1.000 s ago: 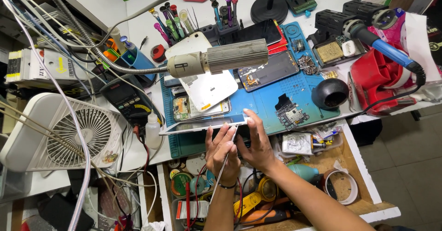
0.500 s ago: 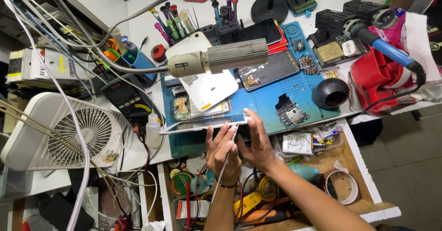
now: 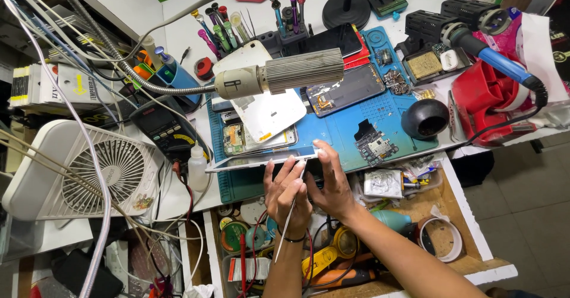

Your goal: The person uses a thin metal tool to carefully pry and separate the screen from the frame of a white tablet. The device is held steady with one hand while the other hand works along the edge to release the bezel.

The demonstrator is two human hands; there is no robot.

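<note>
Head view: cluttered repair bench, blue work mat [image 3: 356, 125], lamp [image 3: 279, 78] overhead, fan [image 3: 101, 173] at left. Your left hand [image 3: 288, 194] pinches tweezers [image 3: 291, 218] and touches the phone panel [image 3: 261, 158], tilted up at the mat's near edge. Your right hand [image 3: 332, 185] grips that panel's end. Step, as judged: working the panel's edge; the next move calls for a steady hold.
</note>
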